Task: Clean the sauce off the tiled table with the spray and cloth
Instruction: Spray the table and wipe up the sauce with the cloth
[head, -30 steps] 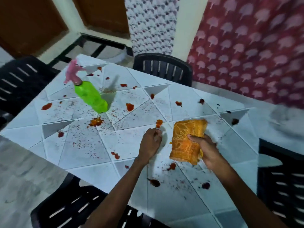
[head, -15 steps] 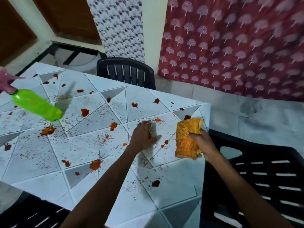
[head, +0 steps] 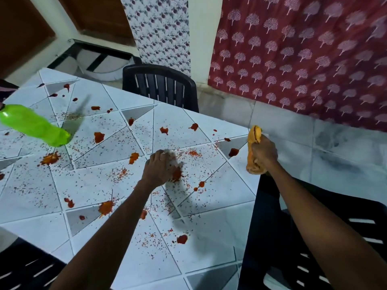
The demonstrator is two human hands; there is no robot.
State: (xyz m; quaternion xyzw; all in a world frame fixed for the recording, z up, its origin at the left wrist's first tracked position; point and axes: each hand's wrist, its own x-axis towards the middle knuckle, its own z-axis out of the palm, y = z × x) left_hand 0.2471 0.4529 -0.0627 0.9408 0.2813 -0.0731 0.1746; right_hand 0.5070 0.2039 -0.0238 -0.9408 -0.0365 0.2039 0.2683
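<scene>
The white and grey tiled table (head: 219, 237) is spattered with red-orange sauce; blotches (head: 177, 173) and fine specks spread across it. A green spray bottle (head: 33, 124) stands at the far left with its top cut off by the frame edge. My left hand (head: 161, 168) rests on the tabletop at the middle, beside a sauce blotch, its fingers blurred. My right hand (head: 264, 154) grips a bunched orange cloth (head: 254, 133) upright at the table's right edge, above the surface.
A black plastic chair (head: 161, 86) stands at the far side of the table, another (head: 314, 227) is close on the right under my right arm, and a third (head: 25, 266) is at the bottom left. A red patterned curtain (head: 303, 59) hangs behind.
My right hand has carried the cloth rightward to the table's edge and bunched it tighter. My left hand stayed on the tabletop. The view swung right, so the bottle sits at the left edge.
</scene>
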